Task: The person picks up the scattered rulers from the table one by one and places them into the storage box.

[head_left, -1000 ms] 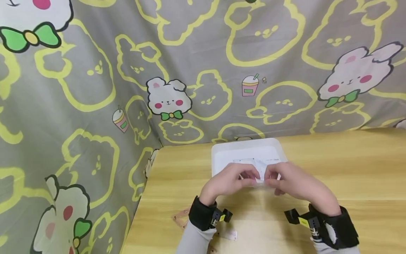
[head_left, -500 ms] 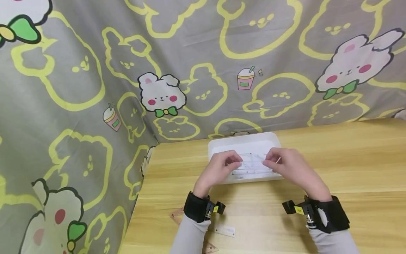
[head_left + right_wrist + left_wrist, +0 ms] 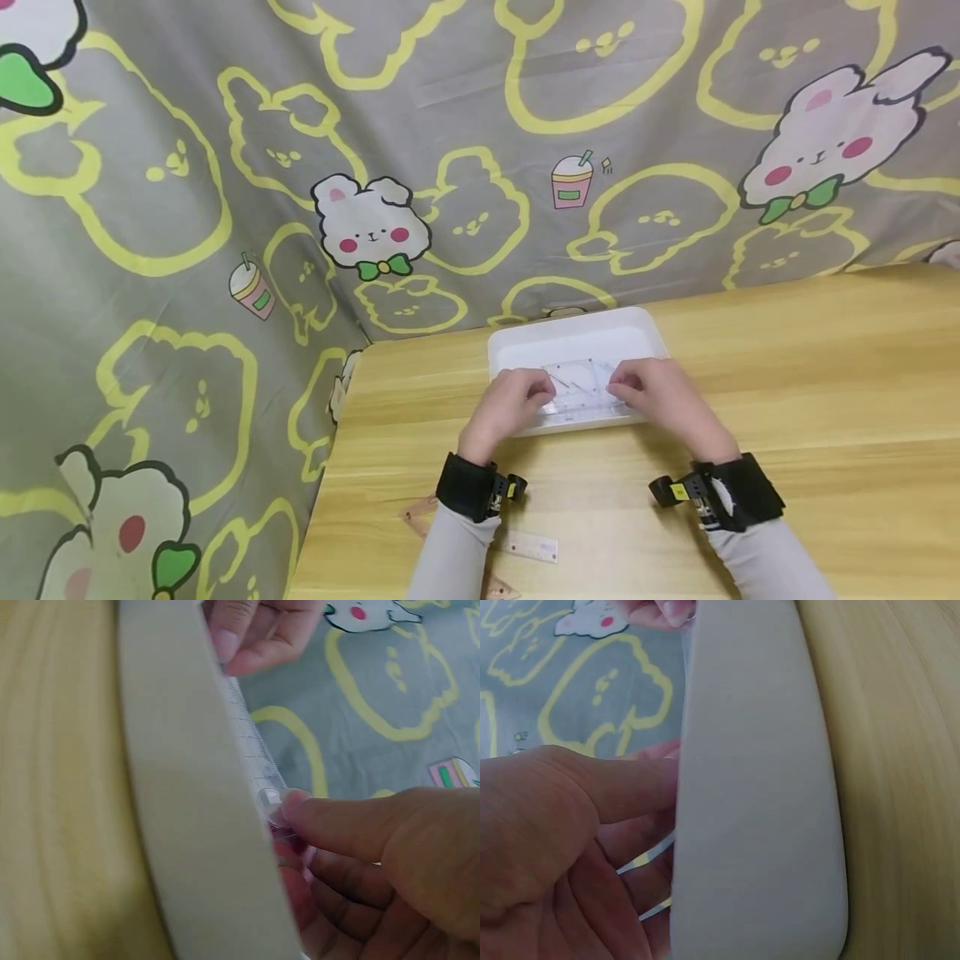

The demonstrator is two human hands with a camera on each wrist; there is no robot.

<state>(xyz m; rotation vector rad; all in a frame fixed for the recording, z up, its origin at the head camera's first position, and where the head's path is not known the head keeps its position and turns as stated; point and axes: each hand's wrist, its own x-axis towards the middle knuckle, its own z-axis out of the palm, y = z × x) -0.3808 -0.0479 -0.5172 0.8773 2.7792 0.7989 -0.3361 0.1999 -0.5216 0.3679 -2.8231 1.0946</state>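
We hold a clear plastic ruler set [image 3: 581, 385] over the white tray [image 3: 573, 333], left hand [image 3: 510, 406] pinching its left end, right hand [image 3: 656, 396] its right. We judge it light, stiff, slick and snappable, so we grip the short ends, fingers curled.

White tray [image 3: 577, 333] wall hides both hands' fingertips.

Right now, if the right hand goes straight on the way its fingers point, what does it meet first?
Probably the left hand. The right hand points leftward along the clear ruler that both hands pinch over the white tray, though depth is unclear.
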